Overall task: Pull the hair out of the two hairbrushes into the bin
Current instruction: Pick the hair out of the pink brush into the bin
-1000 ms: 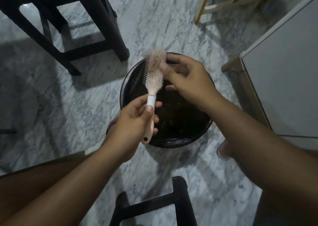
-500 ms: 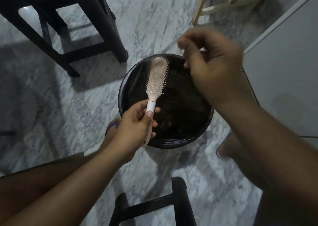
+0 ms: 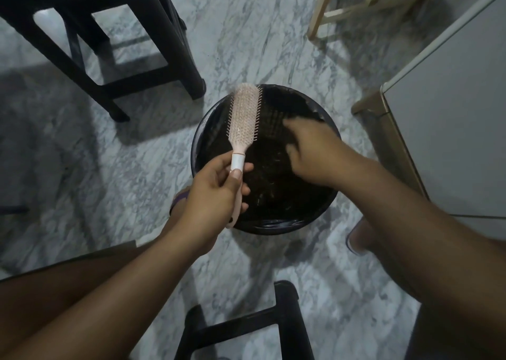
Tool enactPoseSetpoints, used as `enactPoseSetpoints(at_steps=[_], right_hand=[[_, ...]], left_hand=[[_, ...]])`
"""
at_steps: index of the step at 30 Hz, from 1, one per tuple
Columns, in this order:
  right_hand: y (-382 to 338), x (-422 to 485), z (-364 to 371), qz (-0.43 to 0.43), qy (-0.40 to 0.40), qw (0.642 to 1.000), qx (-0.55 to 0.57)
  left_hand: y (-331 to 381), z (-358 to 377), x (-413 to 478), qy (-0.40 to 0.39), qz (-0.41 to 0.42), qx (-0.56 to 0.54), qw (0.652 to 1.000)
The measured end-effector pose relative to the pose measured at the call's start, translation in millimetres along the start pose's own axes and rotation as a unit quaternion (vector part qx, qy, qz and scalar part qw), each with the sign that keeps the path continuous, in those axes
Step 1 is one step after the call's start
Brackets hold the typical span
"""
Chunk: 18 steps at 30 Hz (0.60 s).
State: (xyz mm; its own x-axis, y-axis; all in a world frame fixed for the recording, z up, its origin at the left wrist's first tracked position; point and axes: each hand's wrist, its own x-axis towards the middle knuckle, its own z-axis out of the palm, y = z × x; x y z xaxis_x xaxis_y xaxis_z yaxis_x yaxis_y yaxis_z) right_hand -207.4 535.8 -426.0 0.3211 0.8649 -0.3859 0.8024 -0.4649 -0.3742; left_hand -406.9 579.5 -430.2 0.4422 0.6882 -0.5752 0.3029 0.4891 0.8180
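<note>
My left hand (image 3: 216,192) grips the handle of a pale pink hairbrush (image 3: 244,113). The brush points away from me, bristles up, its head over the left rim of a round black bin (image 3: 197,146) on the floor. The bristles look mostly free of hair. My right hand (image 3: 312,151) is down inside the bin's mouth, to the right of the brush and apart from it. It is blurred and its fingertips are lost against the dark contents, so any hair in them is hidden. Only one hairbrush is in view.
The floor is grey-white marble. A black stool (image 3: 153,44) stands at the upper left, another black frame (image 3: 284,318) at the bottom centre. Pale wooden legs (image 3: 356,6) are at the top right, a white cabinet (image 3: 451,113) along the right. My feet flank the bin.
A tuft of hair has come off the brush tip. My right hand rose with pinched fingers, then dropped into the bin. The left hand has kept the brush almost still.
</note>
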Motion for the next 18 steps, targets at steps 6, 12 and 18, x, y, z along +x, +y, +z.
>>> enactPoseSetpoints(at_steps=[6,12,18], right_hand=[[-22,3,-8,-0.068,0.224,0.939,0.251],[-18,10,-6,-0.032,0.266,0.935,0.233],[-23,7,-13,-0.073,0.268,0.936,0.216]], left_hand=[[-1,5,-7,-0.03,0.01,0.016,0.999],[-5,3,-9,-0.049,0.051,0.093,0.993],[-6,6,-10,-0.063,0.039,0.079,0.994]])
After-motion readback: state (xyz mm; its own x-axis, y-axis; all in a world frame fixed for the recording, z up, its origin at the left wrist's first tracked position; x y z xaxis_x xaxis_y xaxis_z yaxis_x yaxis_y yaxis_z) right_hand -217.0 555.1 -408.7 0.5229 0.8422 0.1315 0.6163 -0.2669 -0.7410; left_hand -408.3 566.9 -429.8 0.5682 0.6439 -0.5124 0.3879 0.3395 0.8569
